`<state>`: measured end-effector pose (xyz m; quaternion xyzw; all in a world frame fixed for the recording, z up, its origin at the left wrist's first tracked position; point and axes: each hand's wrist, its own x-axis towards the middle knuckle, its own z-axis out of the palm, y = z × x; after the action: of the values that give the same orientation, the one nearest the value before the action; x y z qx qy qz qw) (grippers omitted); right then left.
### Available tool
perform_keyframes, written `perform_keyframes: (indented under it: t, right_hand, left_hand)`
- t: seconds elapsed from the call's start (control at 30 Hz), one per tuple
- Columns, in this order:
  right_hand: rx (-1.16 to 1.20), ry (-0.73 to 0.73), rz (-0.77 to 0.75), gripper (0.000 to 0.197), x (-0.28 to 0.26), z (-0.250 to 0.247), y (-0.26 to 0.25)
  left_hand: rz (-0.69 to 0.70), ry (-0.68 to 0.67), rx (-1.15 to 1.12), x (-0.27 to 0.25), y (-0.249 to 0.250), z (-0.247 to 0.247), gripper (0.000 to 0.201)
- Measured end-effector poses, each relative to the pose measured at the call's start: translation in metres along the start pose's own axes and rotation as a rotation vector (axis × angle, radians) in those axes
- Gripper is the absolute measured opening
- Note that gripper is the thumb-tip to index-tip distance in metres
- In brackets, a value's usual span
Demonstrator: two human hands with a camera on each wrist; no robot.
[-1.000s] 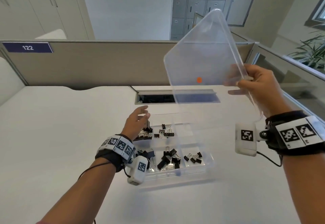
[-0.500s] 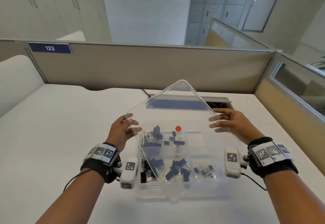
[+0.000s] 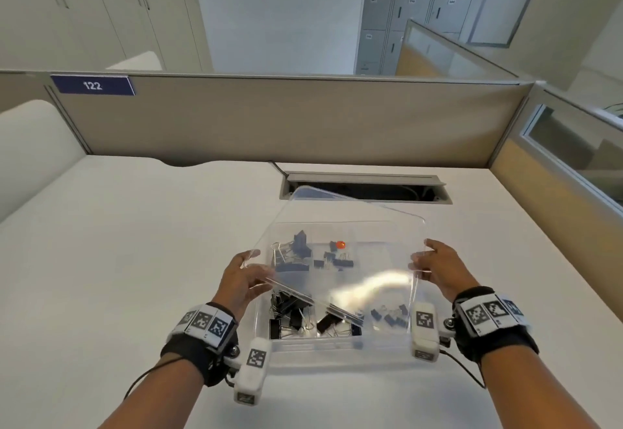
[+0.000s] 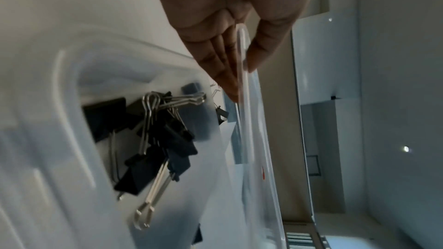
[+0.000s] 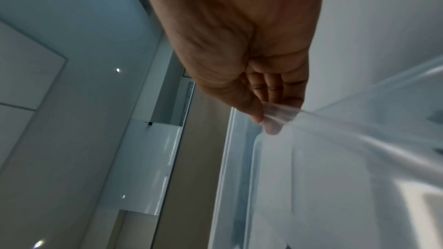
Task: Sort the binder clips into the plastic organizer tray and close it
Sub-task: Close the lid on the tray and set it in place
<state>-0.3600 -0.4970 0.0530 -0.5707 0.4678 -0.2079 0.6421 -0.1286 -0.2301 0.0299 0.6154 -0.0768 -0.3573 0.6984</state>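
A clear plastic lid (image 3: 357,246) with a small orange dot hovers tilted just over the clear organizer tray (image 3: 337,344) on the white desk. My left hand (image 3: 249,277) pinches the lid's left edge; in the left wrist view the thumb and fingers (image 4: 239,63) clamp the rim of the lid (image 4: 254,139). My right hand (image 3: 428,266) pinches the lid's right edge, as the right wrist view shows at its fingertips (image 5: 266,118). Black binder clips (image 3: 296,314) lie in the tray's compartments, seen close up as a cluster of clips (image 4: 153,139) in the left wrist view.
A cable slot (image 3: 364,189) opens in the desk right behind the tray. A beige partition (image 3: 286,118) with a "122" label closes the desk's far side, and a glass divider (image 3: 573,152) stands at the right. Bare white desk (image 3: 118,260) lies to the left.
The lid came down from high at the right to just over the tray. My left hand left the tray and took the lid's left edge; the right hand kept hold.
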Motion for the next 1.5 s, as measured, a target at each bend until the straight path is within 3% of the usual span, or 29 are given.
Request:
perform_keyframes:
  t: [0.07,0.17,0.33,0.57,0.7,0.93,1.2,1.5]
  right_hand:
    - [-0.013,0.010,0.033,0.056,0.003,0.000,0.003]
    - [-0.091,-0.004,0.064,0.056,0.006,-0.004,0.009]
    - [-0.229,-0.008,0.014,0.049,0.020,-0.003,0.012]
    - [-0.226,0.267,-0.104,0.033,0.040,0.020,0.018]
    - [-0.369,0.386,-0.121,0.032,0.040,0.035,0.021]
    - [-0.500,0.260,-0.116,0.037,0.034,0.035,0.021]
    - [-0.249,0.010,0.017,0.041,0.021,0.002,0.025]
    - [-0.015,-0.091,0.064,0.034,0.005,-0.020,0.036]
  left_hand:
    - [0.002,0.055,0.135,0.003,0.003,-0.003,0.014]
    - [-0.017,0.077,0.197,0.010,0.005,-0.011,0.017]
    - [-0.158,-0.103,0.313,0.020,0.002,-0.017,0.031]
    - [-0.111,-0.103,0.413,0.027,0.002,-0.015,0.028]
    - [-0.094,-0.118,0.451,0.027,0.003,-0.012,0.025]
    - [-0.112,-0.135,0.430,0.029,0.000,-0.016,0.035]
    - [-0.175,-0.271,0.371,0.018,-0.003,-0.029,0.037]
    - [-0.208,-0.317,0.286,0.015,-0.005,-0.036,0.042]
